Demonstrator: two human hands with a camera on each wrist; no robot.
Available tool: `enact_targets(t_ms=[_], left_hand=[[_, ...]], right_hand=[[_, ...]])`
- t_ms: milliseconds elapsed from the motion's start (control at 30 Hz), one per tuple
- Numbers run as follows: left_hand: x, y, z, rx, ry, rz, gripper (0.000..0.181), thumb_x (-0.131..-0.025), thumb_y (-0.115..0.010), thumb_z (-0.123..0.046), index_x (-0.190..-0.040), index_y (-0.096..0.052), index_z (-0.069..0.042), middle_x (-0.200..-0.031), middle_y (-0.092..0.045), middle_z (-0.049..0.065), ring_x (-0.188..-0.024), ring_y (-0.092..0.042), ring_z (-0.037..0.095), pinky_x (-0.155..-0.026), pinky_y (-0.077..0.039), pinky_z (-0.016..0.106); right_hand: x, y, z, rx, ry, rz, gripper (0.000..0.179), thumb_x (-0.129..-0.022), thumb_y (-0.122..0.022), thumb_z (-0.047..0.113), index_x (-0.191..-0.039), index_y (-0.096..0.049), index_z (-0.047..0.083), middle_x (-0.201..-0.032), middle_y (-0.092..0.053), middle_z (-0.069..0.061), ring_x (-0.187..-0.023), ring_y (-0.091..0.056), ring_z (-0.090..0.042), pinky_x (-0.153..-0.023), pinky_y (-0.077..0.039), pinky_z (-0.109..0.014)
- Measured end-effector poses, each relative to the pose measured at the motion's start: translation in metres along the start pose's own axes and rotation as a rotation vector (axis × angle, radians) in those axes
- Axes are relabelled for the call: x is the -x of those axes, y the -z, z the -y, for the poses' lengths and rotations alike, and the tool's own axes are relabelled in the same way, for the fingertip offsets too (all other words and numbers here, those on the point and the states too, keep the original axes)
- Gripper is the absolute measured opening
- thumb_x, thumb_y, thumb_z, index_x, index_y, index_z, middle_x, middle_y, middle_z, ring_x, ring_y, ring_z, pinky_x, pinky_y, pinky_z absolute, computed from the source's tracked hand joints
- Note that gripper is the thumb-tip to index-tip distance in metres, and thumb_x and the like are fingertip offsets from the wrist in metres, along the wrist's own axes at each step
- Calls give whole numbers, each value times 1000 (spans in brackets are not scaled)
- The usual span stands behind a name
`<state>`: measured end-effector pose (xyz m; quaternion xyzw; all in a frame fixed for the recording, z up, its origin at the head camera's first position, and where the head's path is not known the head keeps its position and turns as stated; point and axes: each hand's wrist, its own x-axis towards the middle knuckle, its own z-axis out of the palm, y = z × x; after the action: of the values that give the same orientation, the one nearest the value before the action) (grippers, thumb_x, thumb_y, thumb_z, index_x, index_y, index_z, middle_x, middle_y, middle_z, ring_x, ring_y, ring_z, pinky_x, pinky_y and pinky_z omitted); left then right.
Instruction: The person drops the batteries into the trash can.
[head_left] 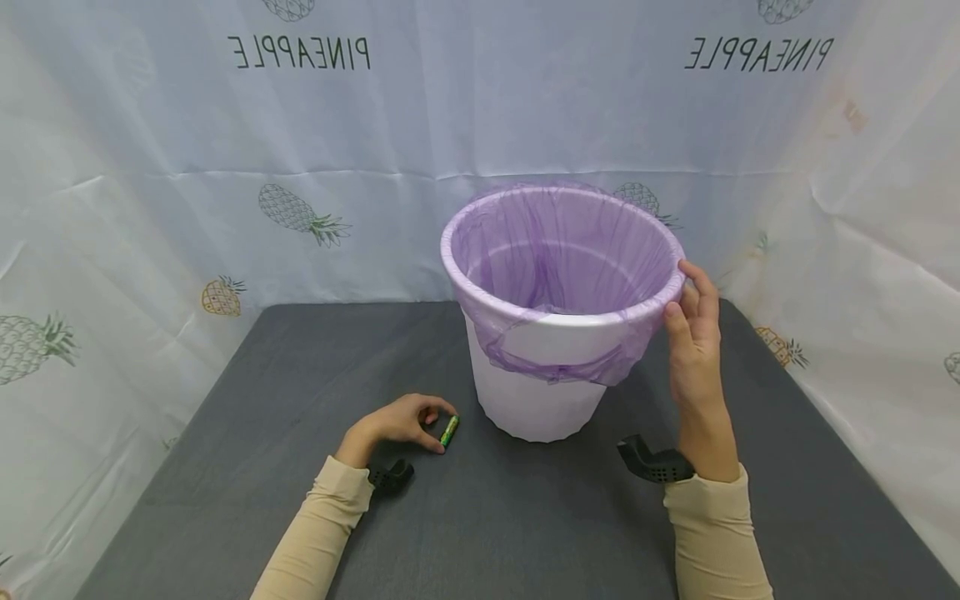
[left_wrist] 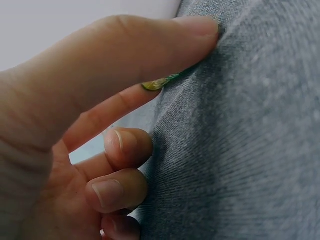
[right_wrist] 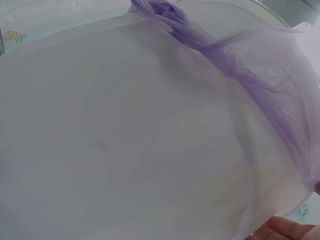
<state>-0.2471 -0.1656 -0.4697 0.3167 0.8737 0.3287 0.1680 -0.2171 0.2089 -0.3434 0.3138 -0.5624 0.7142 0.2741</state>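
Note:
A small green-and-yellow battery [head_left: 449, 432] lies on the dark table. My left hand [head_left: 405, 423] has thumb and index finger at its two ends, pinching it lengthwise. In the left wrist view the thumb hides most of the battery [left_wrist: 154, 84], and the other fingers curl near the cloth. To the right of it stands a white trash can [head_left: 532, 408], lined with a purple plastic bag [head_left: 555, 371] folded over the rim. My right hand [head_left: 696, 346] holds the can's right side at the rim, thumb in front and fingers behind. The right wrist view shows the can's wall [right_wrist: 140, 130] close up.
A dark grey cloth covers the table [head_left: 225, 467]. Behind it and at both sides hangs a pale curtain [head_left: 397, 125] with pineapple prints. Each wrist wears a black camera mount [head_left: 654, 462].

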Motion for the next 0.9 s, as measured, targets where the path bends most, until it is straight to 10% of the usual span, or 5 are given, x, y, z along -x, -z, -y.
enact_targets(t_ms=[900], left_hand=[[22,28,-7,73,64,-206,53,-77,-81,-23,-124,-60,-9,-79,-42,1,-66,-36,4,-62,-34,22]], right_hand=[[0,0,0,-2,7,10,42,-101,-45,10,-142,-37,14,-124,-55,-2,-107,-53,-9,-96,-40,-20]])
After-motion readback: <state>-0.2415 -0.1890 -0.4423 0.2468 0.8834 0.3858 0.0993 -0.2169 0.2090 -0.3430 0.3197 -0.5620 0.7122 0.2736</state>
